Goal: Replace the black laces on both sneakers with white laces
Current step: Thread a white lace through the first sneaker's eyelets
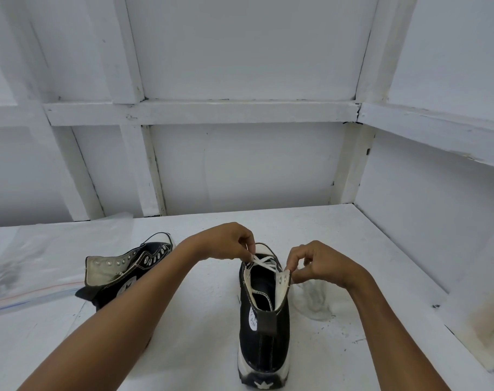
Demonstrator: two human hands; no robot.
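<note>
Heel toward the camera, a black high-top sneaker (268, 342) stands upright on its sole at the middle of the white worktop (189, 334), toe pointing away, with a white star mark on the rubber at the back of the sole. A white lace (265, 261) crosses in several rows over the front of the tongue, near the toe cap; the upper eyelets nearer the ankle have no lace through them.

Both forearms reach in from the lower corners. The left hand (226, 244) hovers over the sneaker's left side, its grip a tight pinch of thumb and forefinger on a strand of the white lace, the other fingers curled. The right hand (324, 263) has its fingertips closed on the top edge of the right eyelet flap, bending it outward; whether a lace end also sits in that grip cannot be told.

Well to the left, a second sneaker (118, 273) lies on its side, collar toward the camera and its pale lining and eyelet rows showing. Beyond it lies a zip-top plastic bag (37, 258). Just right of the upright sneaker sits crumpled clear plastic (313, 299). A white panelled wall (240, 165) rises behind.
</note>
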